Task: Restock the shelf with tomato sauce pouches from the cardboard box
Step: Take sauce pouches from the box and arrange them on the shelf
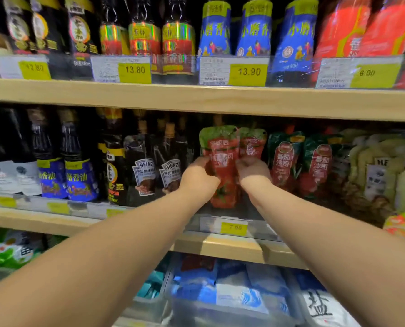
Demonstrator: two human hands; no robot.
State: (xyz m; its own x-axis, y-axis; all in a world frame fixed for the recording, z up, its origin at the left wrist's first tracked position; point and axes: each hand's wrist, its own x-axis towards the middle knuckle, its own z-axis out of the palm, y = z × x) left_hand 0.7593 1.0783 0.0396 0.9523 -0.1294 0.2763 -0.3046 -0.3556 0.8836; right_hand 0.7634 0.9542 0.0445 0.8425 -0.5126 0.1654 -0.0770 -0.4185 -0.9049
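Note:
Both my arms reach into the middle shelf (232, 249). A red tomato sauce pouch with a green top (221, 159) stands upright there, above the 7.90 price tag. My left hand (198, 179) grips its left edge. My right hand (253, 172) holds its right edge, fingers curled. A second, similar pouch (253, 140) stands just behind and to the right, above my right hand. The cardboard box is out of view.
Dark Heinz sauce bottles (145, 168) stand directly left of the pouches. Red and green pouches of another brand (284, 159) stand to the right, then pale pouches. The upper shelf carries bottles with price tags. Blue and white salt bags (241, 293) lie below.

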